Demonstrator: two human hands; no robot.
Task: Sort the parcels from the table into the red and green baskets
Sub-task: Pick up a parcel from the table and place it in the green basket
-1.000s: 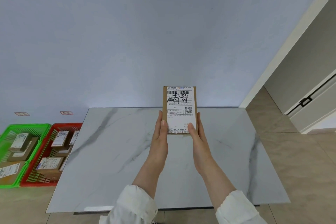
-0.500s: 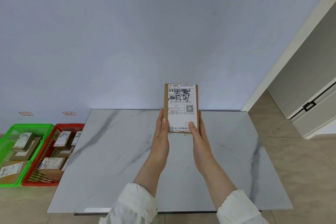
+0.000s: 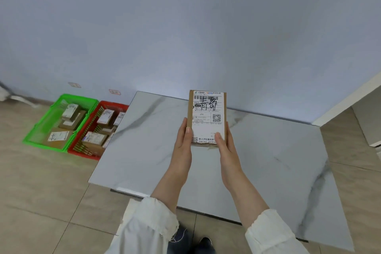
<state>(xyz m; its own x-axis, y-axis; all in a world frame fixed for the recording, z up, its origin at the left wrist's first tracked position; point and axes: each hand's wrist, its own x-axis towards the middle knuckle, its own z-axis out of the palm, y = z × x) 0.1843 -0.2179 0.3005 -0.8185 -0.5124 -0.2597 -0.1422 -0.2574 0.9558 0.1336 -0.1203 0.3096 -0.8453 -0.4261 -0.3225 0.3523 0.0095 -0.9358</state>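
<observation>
Gripping a parcel (image 3: 207, 114) by its sides, left hand (image 3: 183, 145) and right hand (image 3: 227, 147) over veined marble table (image 3: 272, 150), beige-tiled floor (image 3: 41, 183).

A parcel (image 3: 207, 116) between left hand (image 3: 182, 146) and right hand (image 3: 226, 149) over the table (image 3: 268, 161); leftward on the floor (image 3: 41, 192), inner basket (image 3: 115, 105) abuts outer basket (image 3: 43, 146).

The left hand (image 3: 182, 144) and right hand (image 3: 226, 148) are bare. The right sleeve (image 3: 272, 233) is white and loose. The left sleeve (image 3: 148, 225), white too, has stray threads at its edge. Below are blue trousers (image 3: 179, 242) and a black shoe (image 3: 205, 243).
</observation>
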